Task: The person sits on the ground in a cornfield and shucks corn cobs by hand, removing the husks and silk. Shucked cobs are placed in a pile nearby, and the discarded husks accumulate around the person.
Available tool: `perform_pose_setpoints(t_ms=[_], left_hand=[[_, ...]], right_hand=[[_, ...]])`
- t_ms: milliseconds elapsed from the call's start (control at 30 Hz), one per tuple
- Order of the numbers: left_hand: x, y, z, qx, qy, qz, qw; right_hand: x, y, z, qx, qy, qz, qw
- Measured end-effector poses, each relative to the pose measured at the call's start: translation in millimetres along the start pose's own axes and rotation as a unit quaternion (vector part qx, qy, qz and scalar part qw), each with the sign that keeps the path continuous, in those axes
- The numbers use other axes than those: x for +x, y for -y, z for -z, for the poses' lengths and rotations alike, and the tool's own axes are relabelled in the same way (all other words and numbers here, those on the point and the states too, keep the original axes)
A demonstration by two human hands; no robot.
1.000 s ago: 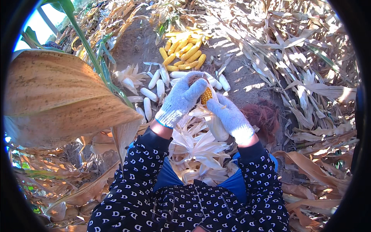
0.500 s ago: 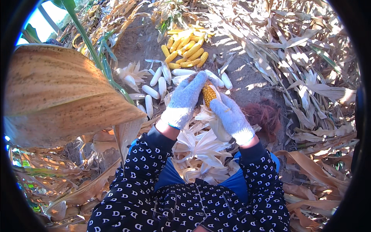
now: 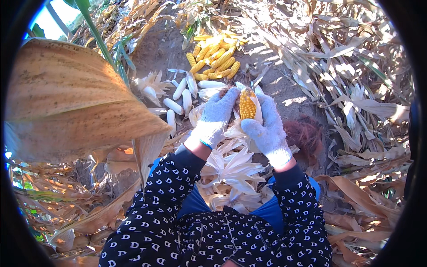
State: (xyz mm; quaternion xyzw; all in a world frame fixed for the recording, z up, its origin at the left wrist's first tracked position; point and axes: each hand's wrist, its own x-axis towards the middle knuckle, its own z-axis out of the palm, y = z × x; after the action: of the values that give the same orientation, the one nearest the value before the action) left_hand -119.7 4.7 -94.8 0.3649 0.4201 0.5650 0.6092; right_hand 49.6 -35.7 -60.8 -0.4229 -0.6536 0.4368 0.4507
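A yellow corn cob stands partly bared between my hands, pale husk still along its right side. My right hand, in a whitish knitted glove, wraps round the cob from the right, its thumb across the lower part. My left hand, gloved alike, is just left of the cob with its fingers curled together; a tuft of brown corn silk shows at its fingertips. Peeled husks lie heaped below the hands, over my lap.
Beyond my hands is a pile of bare yellow cobs. Several white-husked ears lie nearer, to the left. Reddish corn silk is heaped right of my right hand. A big dry leaf hangs close on the left; dry stalks cover the right.
The left hand has come away from the cob's top. My right hand has turned the cob more upright, and more of its kernels show.
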Motion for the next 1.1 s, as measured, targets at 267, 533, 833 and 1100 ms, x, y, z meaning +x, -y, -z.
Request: perform_pose_setpoints(t_ms=[267, 533, 833, 1100], left_hand=[[15, 19, 15, 0.129, -0.101, -0.191, 0.968], [-6, -7, -15, -0.028, -0.142, -0.108, 0.984], [-7, -7, -21, -0.108, -0.156, -0.136, 0.972], [-6, -7, -30, -0.223, -0.081, -0.081, 0.968]], right_hand=[[5, -38, -9, 0.038, -0.02, -0.056, 0.998], [7, -44, -23, 0.077, -0.048, -0.059, 0.994], [6, -34, -31, 0.373, -0.141, -0.141, 0.906], [9, -41, -29, 0.363, -0.161, -0.193, 0.897]])
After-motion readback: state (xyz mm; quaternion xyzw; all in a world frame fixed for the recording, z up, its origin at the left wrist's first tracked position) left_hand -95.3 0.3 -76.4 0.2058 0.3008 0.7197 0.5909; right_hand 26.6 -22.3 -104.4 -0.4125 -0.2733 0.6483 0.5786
